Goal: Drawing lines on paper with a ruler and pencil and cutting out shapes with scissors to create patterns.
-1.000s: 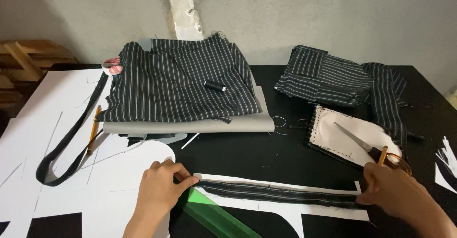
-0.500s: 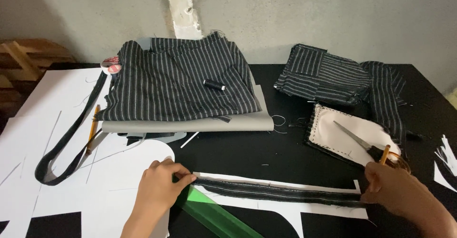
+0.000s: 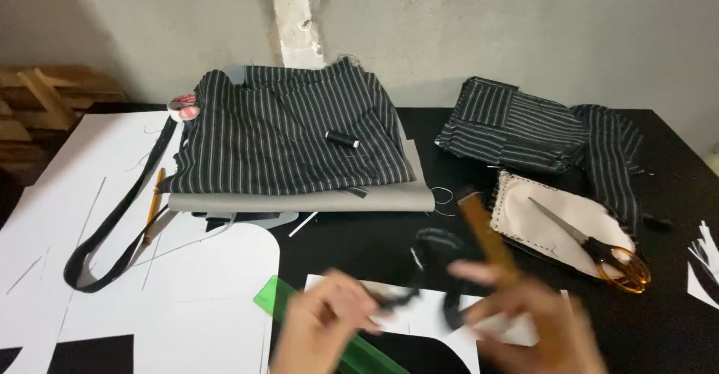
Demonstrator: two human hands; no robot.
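left hand: left hand [image 3: 326, 321] is pinching one end of the dark striped fabric strip [image 3: 419, 277], fingers closed on it; heavy motion blur, so the grip detail is soft.
right hand: right hand [image 3: 528, 321] is gripping the other end of the strip together with a long brown wooden stick [image 3: 490, 235], which is slanting up and away from the hand; blurred too.
strip position: strip is hanging in a loop between both hands, just above the white paper pattern piece [image 3: 419, 318] on the black tabletop [image 3: 674, 217]; held by both ends probably to keep it off the paper.
green ruler: translucent green plastic ruler [image 3: 281, 299] is lying flat under the left hand, near the paper's edge.
scissors: orange-handled scissors [image 3: 599, 243] are resting on a cream fabric piece with stitched edge [image 3: 554, 220], just beside the right hand, likely kept within reach.
stack: folded black pinstripe cloth [image 3: 284, 131] is sitting on a grey sheet, a small black thread spool [image 3: 341, 139] on top.
left side: big white paper sheets [image 3: 90, 269] with a long dark fabric band [image 3: 112, 224] and an orange pencil [image 3: 155, 194] lying across them.
far right: bundle of striped garment pieces [image 3: 524, 123] is lying well apart from the hands.
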